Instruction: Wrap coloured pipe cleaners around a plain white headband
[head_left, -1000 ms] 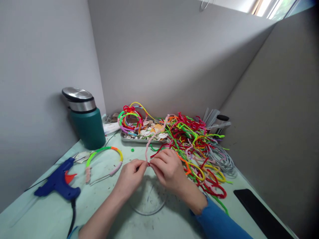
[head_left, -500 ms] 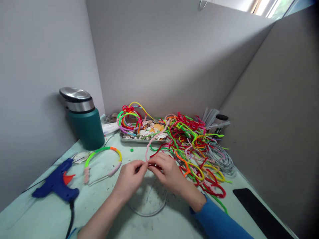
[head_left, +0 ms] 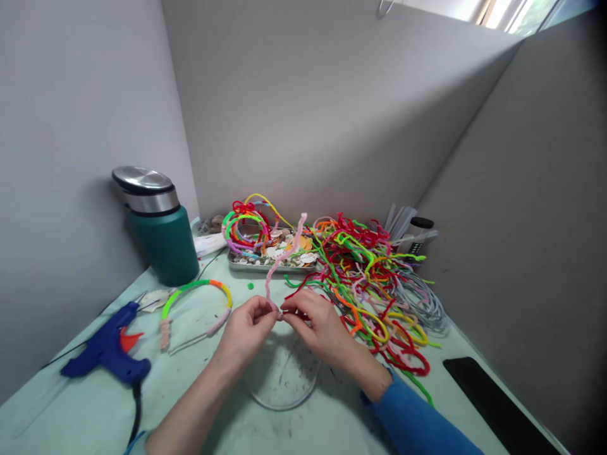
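Note:
My left hand (head_left: 246, 328) and my right hand (head_left: 317, 323) meet fingertip to fingertip above a clear round disc (head_left: 283, 379) on the table. Both are pinched on the lower end of a pale pink pipe cleaner (head_left: 281, 260), which rises from my fingers up and back toward the tray. A bit of red shows at the pinch point under my right fingers. Just right of my right hand spreads a big heap of pipe cleaners (head_left: 374, 278) in red, green, yellow and orange.
A blue glue gun (head_left: 108, 354) lies at the left with its black cord. Beside it lies a partly wrapped headband (head_left: 195, 297). A teal flask (head_left: 159, 227) stands at back left, a metal tray (head_left: 270, 256) of shells and wrapped hoops behind, a black phone (head_left: 493, 404) at right.
The free upper end of the pink pipe cleaner has swung left and stands more upright. My hands stayed pinched together at nearly the same spot.

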Available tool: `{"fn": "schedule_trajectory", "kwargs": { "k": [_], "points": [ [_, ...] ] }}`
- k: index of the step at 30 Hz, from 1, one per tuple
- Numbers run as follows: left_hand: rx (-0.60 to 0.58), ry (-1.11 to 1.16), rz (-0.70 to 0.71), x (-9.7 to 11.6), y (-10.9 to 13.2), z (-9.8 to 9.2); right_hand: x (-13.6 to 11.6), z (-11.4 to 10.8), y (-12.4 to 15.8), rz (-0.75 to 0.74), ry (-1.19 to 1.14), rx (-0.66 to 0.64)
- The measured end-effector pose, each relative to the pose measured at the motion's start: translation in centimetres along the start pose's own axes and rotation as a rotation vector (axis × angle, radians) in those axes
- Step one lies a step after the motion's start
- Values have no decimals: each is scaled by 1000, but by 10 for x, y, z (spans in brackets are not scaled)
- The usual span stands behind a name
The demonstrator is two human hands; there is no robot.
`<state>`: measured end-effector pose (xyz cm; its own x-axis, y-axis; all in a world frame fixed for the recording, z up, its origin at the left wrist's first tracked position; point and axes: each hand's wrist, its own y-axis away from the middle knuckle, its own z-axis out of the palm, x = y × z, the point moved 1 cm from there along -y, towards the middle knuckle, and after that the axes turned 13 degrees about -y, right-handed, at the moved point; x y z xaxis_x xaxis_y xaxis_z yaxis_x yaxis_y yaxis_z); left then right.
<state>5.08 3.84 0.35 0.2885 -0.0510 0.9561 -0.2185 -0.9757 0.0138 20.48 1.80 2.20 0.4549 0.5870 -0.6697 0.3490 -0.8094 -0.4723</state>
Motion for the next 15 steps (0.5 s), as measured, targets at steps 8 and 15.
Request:
{"fn": "schedule_trajectory", "kwargs": {
  "k": [8, 15],
  "points": [
    [26, -69, 112, -3, 3, -1, 1, -2, 1, -6, -56, -67],
    [-24, -122, 118, -3, 5, 0, 2, -4, 2, -16, -27, -124]
  ]
}}
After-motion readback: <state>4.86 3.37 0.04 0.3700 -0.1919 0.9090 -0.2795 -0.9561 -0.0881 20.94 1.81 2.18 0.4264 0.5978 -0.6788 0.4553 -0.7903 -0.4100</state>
